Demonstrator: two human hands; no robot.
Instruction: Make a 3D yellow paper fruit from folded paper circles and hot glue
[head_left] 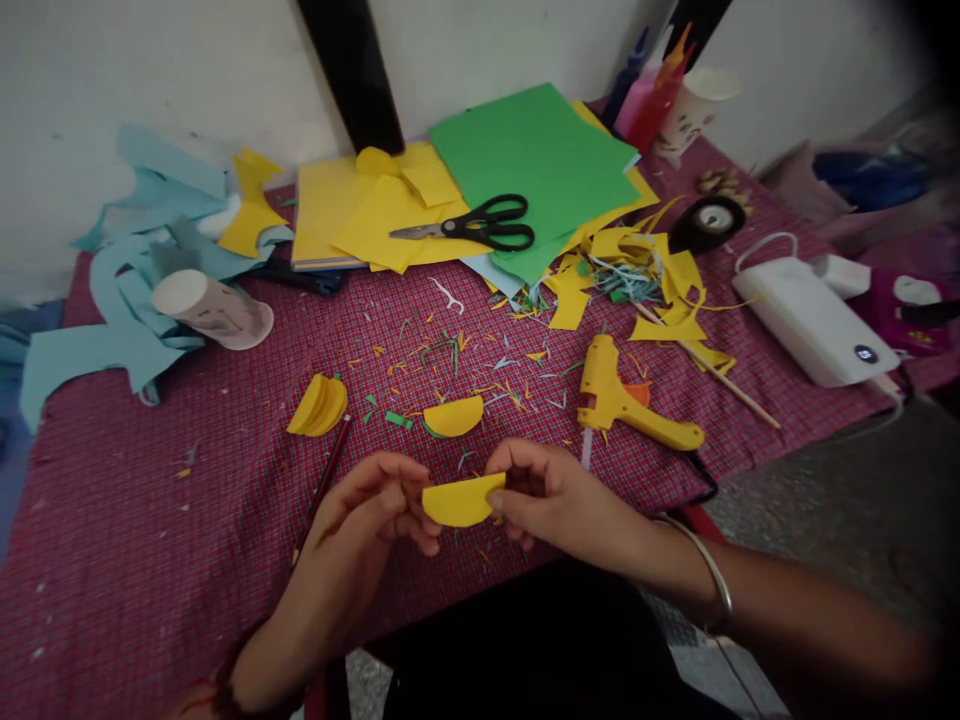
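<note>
Head view: the right fingers (516, 507) pinch one end of a yellow paper half-circle (459, 503), the left fingers (386, 500) curl loosely at the other, contact unclear, so pressing hard could crease it, or slackness drop it near scraps (398, 420) just beyond the fingers.

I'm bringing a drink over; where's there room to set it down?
The tablecloth at front left, bordered by blue paper scraps, folded yellow pieces and the left hand, has room, bar small bits. It's crowded around the scissors, glue gun and yellow offcuts.
</note>
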